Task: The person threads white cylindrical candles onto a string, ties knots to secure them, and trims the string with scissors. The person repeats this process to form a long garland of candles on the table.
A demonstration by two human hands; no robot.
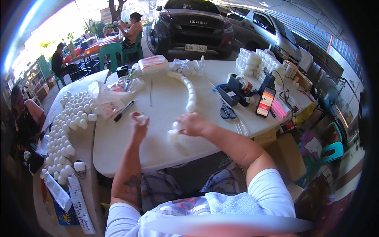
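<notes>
Flanking a curved white row (pixel 192 97), a marker (pixel 124 111) and scissors (pixel 227 112) are seen; by its near end, white pieces (pixel 175 125) are gripped by the right hand (pixel 192 124); the left hand (pixel 139 122) is curled, contents unclear.

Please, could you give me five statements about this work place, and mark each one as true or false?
1. The right hand is at the near end of the curved row of white pieces. True.
2. The blue-handled scissors lie to the left of the left hand. False: the scissors lie to the right of both hands.
3. The black marker pen lies to the left of the left hand. True.
4. The phone has a dark screen. False: its screen is lit.
5. Many loose white pieces are on the side table. True.
</notes>
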